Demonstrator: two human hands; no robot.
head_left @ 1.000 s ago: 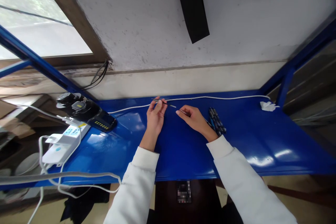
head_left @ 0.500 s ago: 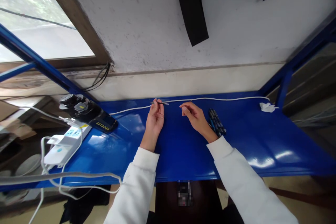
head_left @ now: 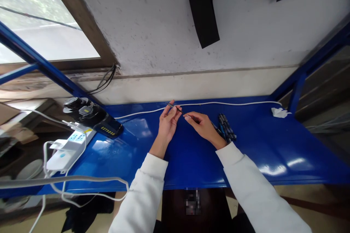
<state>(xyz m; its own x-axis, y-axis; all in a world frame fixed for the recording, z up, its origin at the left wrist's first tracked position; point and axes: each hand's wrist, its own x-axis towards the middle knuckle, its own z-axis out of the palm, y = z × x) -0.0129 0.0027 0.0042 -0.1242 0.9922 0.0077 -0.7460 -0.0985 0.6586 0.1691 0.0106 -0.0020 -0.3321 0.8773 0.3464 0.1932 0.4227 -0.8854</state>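
Observation:
A slim dark pen (head_left: 171, 105) lies slantwise across the fingers of my left hand (head_left: 168, 123), which is closed on it above the back half of the blue table. Just to the right, my right hand (head_left: 201, 123) is closed too, thumb and forefinger pinching the pen's lower right end. Its exact tip is hidden by those fingertips. Beside my right wrist, several dark and blue pens (head_left: 226, 127) lie side by side on the table.
The blue table (head_left: 191, 160) meets a wall, with a white cable (head_left: 232, 104) along its back edge. A black bottle (head_left: 94, 116) lies tilted by a white power strip (head_left: 68, 149) and loose cords at left. Crumpled tissue (head_left: 280, 112) sits at far right.
My left hand has shifted slightly right and turned the pen to a slant. My right hand, apart from it before, now grips its right end.

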